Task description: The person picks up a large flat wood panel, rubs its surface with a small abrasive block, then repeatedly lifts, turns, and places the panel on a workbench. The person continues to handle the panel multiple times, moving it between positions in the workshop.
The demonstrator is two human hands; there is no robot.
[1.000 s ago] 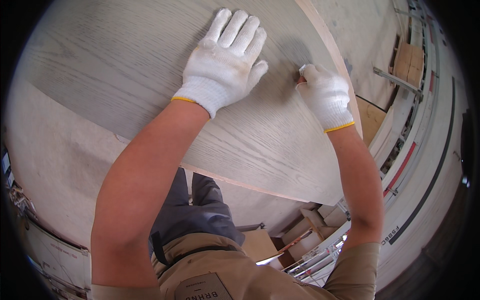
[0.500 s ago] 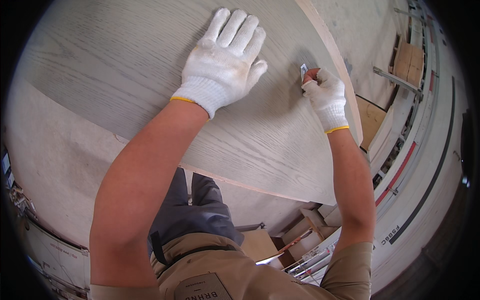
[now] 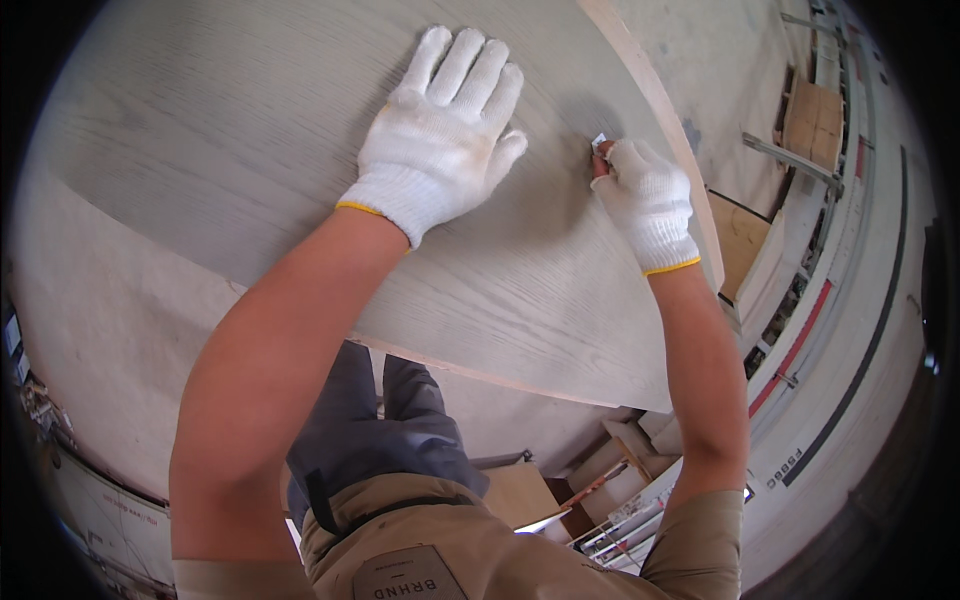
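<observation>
The left hand (image 3: 440, 135) is lying flat with its fingers spread on the big wooden board (image 3: 230, 150), pressing down so the board is not sliding. The right hand (image 3: 648, 200) is curled tight around a small blade (image 3: 599, 141), keeping it on the wood just beside the board's edge.

Panel on counter, two hands on top

Left hand (image 3: 440, 130) flat on panel (image 3: 220, 150), mid-top; right hand (image 3: 648, 200) to its right, near panel's right edge, fingers (image 3: 606, 165) pinching a small blade (image 3: 599, 141). Crates (image 3: 812, 120) beyond, far right.
</observation>
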